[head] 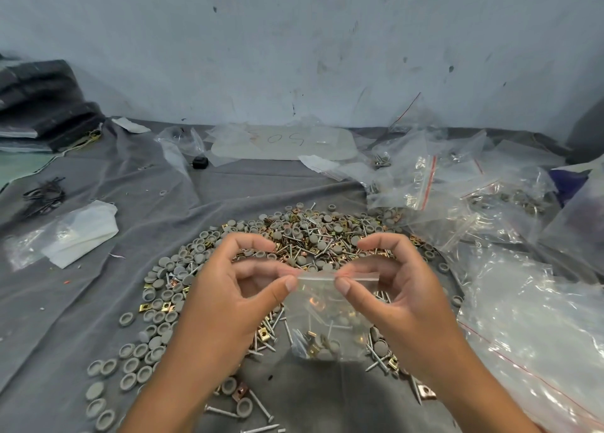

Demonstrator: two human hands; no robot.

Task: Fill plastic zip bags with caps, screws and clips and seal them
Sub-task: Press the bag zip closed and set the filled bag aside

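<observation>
Fingers of both hands are pinching the top strip of a small clear plastic zip bag (pixel 330 318), which we are holding up over the middle of the grey cloth-covered desk (pixel 81 302). Our left hand (pixel 225 302) is gripping the strip's left end between thumb and fingers; our right hand (pixel 402 302) is pinching it just beside, further right. Inside, a few grey round plastic caps, silver screws and brass-coloured square clips are sagging in the bottom corner. We are judging the bag light, its film soft and slippery, so the stiffer zip strip looks the best place to hold and press. Beneath it, the loose heap of caps, screws and clips (pixel 304 239) is spreading across the cloth, and the pile of clear zip bags (pixel 457 190) is lying toward the far right edge.
</observation>
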